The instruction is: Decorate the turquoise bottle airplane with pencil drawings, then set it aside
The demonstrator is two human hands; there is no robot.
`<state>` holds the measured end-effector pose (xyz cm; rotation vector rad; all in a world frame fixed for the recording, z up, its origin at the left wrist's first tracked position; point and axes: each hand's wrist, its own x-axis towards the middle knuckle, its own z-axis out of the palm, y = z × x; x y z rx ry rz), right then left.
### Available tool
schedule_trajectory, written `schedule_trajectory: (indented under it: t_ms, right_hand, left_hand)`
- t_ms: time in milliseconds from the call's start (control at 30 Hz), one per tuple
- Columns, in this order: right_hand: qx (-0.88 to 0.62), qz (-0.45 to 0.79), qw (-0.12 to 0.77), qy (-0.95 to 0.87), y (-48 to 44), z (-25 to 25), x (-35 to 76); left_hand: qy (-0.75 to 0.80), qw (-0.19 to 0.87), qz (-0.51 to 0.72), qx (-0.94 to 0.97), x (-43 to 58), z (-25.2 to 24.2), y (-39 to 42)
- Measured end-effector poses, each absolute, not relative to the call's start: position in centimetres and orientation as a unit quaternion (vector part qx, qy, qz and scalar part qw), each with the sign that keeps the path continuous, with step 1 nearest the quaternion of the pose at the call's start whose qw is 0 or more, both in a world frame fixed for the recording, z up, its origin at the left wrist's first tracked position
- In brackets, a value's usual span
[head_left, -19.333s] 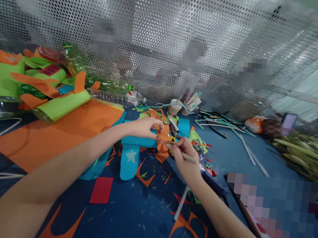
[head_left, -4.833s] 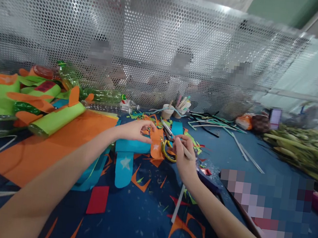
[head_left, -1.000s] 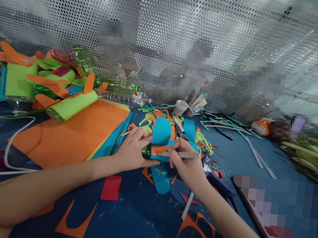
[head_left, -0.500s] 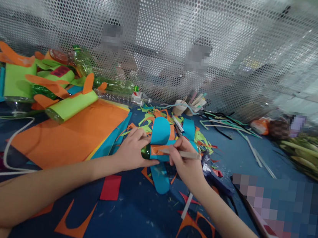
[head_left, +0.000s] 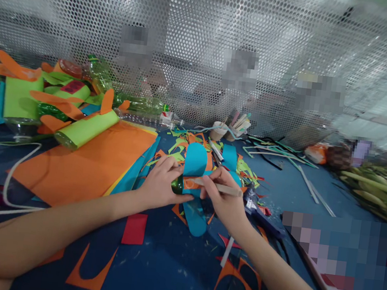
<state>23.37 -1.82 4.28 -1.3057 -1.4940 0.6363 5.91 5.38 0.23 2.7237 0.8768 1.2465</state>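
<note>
A green plastic bottle, wrapped in blue paper with rounded blue flaps, lies on its side in front of me. My left hand is closed around its near left end. An orange paper strip sits on the blue wrap, with a pale ring-shaped mark on it. My right hand pinches a light-coloured marker, its tip at the orange strip. Behind the bottle, another pen rests among paper scraps.
Orange and blue paper sheets lie left, below paper-covered bottles. Cups of markers stand at the perforated metal screen. A dark blue glue gun is right of my right hand; a red paper piece lies nearer.
My right hand has shifted slightly, and the marker's tip has moved a little up and right over the orange strip. My left hand and the bottle stay in place.
</note>
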Motion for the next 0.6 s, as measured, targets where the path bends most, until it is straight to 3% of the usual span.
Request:
schedule_trajectory:
  t_ms: [233,433,600]
  right_hand:
    - [-0.544,0.221,0.54,-0.603,-2.5,4.9,24.5]
    - [-0.579,0.042,0.484,-0.655,-3.1,5.2,24.6]
    - [-0.592,0.184,0.478,-0.622,-2.3,5.1,25.0]
  left_hand:
    - [0.297,0.024,0.399,0.867,5.9,0.2,5.5]
    - [0.296,0.015,0.396,0.869,5.9,0.2,5.4]
    - [0.295,0.009,0.389,0.873,5.9,0.2,5.3]
